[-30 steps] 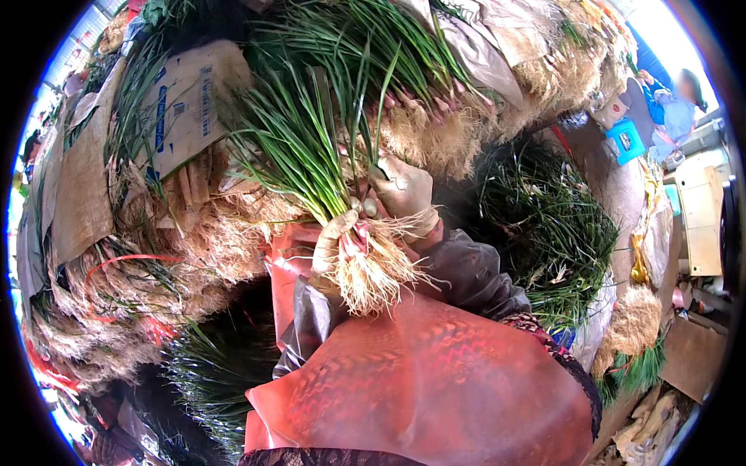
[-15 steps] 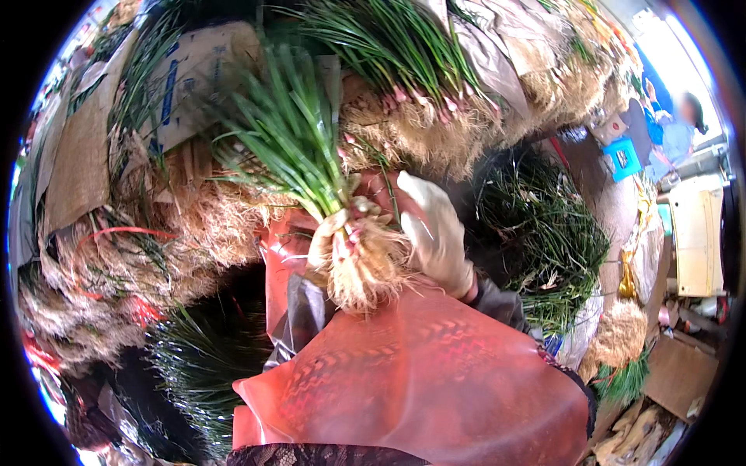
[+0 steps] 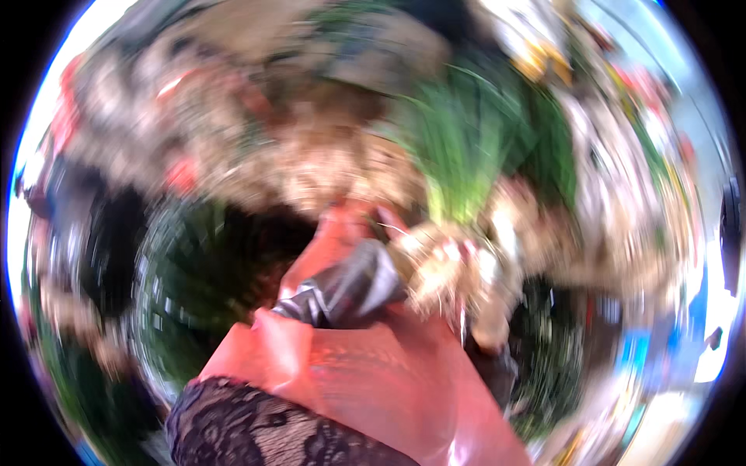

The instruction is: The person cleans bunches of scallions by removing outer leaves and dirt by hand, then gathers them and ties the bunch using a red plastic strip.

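A bunch of green onions (image 3: 458, 175) stands upright in front of me, leaves up, with its pale bulbs and tangled roots hanging low. My left hand (image 3: 406, 247), gloved and below a shiny grey sleeve, is closed round its left side near the bulbs. On the other side my right hand (image 3: 503, 283), in a pale glove, lies against or close beside the roots. Motion smears its fingers, so its grip does not show. An orange-red apron (image 3: 373, 373) covers my lap below the bunch.
Heaped root ends of more onions (image 3: 225, 132) run across the far side, with brown cardboard (image 3: 233, 27) above them. Dark green leaves (image 3: 190, 272) fill the space at left, and more greens (image 3: 548, 349) stand at right. A blue item (image 3: 633, 349) is blurred at far right.
The view has swung left, so the surroundings and the bunch appear farther right and blurred. The bunch is still in my left hand, its leaves now more upright instead of leaning left.
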The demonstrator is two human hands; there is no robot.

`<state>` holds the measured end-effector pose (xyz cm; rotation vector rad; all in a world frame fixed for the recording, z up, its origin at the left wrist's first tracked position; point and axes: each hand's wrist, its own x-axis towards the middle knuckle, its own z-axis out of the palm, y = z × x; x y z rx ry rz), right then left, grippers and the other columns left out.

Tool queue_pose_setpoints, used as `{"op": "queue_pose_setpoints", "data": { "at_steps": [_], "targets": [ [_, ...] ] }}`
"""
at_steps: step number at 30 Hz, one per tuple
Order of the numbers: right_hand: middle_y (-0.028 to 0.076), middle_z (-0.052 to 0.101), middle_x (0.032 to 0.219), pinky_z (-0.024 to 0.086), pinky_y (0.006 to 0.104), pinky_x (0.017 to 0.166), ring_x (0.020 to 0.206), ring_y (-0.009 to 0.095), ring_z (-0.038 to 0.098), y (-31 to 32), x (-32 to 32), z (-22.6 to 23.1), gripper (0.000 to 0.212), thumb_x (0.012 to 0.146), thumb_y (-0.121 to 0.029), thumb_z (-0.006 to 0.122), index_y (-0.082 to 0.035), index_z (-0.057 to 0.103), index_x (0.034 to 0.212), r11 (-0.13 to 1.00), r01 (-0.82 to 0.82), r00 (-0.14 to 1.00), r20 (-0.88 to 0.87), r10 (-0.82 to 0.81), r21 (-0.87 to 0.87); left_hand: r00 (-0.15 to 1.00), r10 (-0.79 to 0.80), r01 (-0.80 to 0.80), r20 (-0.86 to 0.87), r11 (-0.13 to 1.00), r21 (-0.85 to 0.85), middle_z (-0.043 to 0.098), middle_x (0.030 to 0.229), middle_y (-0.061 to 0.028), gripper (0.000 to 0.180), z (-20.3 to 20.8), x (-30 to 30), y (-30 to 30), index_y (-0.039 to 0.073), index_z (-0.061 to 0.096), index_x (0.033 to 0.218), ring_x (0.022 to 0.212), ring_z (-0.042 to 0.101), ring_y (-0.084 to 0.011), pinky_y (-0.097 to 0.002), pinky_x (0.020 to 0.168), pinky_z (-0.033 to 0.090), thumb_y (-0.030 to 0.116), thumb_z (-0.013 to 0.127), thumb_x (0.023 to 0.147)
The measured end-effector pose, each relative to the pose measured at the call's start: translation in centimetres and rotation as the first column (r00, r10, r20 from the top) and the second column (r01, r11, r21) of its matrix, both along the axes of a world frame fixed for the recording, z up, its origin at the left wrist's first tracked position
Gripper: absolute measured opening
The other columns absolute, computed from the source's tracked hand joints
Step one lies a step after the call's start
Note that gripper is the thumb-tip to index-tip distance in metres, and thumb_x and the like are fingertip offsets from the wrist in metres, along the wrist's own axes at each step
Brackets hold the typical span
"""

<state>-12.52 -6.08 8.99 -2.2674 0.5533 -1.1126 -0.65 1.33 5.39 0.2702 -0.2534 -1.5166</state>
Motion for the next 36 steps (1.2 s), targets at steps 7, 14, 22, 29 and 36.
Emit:
{"op": "queue_pose_setpoints", "data": {
  "at_steps": [7, 14, 22, 29, 36],
  "targets": [
    [0.014, 0.051, 0.115, 0.033, 0.0444, 0.099, 0.106, 0.03, 0.047, 1.1, 4.9, -2.0, 0.057, 0.083, -0.022, 0.055, 0.003, 0.04, 0.132, 0.879, -0.331, 0.939, 0.028, 0.343, 0.344, 0.832, 0.351, -0.336, 0.43, 0.935, -0.114, 0.059, 0.105, -0.0083, 0.041, 4.1, 2.0, 8.3, 0.002, 0.051, 0.12, 0.092, 0.055, -0.0163, -0.0281, 0.08, 0.047, 0.008, 0.063, 0.082],
    [0.012, 0.05, 0.11, 0.034, 0.0437, 0.1, 0.102, 0.027, 0.048, 2.7, 10.5, -3.3, 0.056, 0.081, -0.017, 0.054, 0.003, 0.039, 0.132, 0.656, -0.541, 0.798, 0.073, 0.599, 0.526, 0.601, 0.554, -0.621, 0.576, 0.777, -0.1, 0.058, 0.109, -0.0073, 0.045, 4.1, 0.8, 12.1, 0.002, 0.05, 0.122, 0.098, 0.052, -0.0153, -0.0282, 0.084, 0.044, 0.006, 0.064, 0.08],
    [0.01, 0.05, 0.105, 0.034, 0.0429, 0.101, 0.097, 0.024, 0.048, 3.3, 11.6, -4.4, 0.056, 0.079, -0.012, 0.052, 0.004, 0.038, 0.131, 0.374, -0.601, 0.695, 0.23, 0.681, 0.706, 0.498, 0.587, -0.727, 0.639, 0.684, -0.061, 0.056, 0.113, -0.0062, 0.049, 4.8, -1.5, 12.7, 0.002, 0.048, 0.124, 0.104, 0.049, -0.0141, -0.0284, 0.089, 0.041, 0.004, 0.065, 0.078],
    [0.008, 0.05, 0.1, 0.035, 0.0422, 0.101, 0.093, 0.02, 0.049, 0.9, 9.4, -5.9, 0.057, 0.077, -0.007, 0.051, 0.004, 0.037, 0.131, 0.089, -0.61, 0.709, 0.493, 0.504, 0.787, 0.53, 0.528, -0.657, 0.664, 0.75, -0.072, 0.054, 0.117, -0.0053, 0.054, 5.8, -1.4, 11.1, 0.003, 0.046, 0.126, 0.11, 0.046, -0.0131, -0.0285, 0.093, 0.039, 0.003, 0.066, 0.076],
    [0.006, 0.05, 0.095, 0.035, 0.0415, 0.102, 0.089, 0.017, 0.05, 0.0, 4.7, -5.7, 0.057, 0.076, -0.002, 0.049, 0.005, 0.036, 0.131, -0.081, -0.6, 0.676, 0.559, 0.481, 0.796, 0.706, 0.524, -0.576, 0.476, 0.816, -0.044, 0.053, 0.121, -0.0044, 0.058, 3.9, -1.9, 11.3, 0.003, 0.045, 0.129, 0.116, 0.043, -0.0121, -0.0287, 0.097, 0.036, 0.001, 0.067, 0.075]
  ]
}}
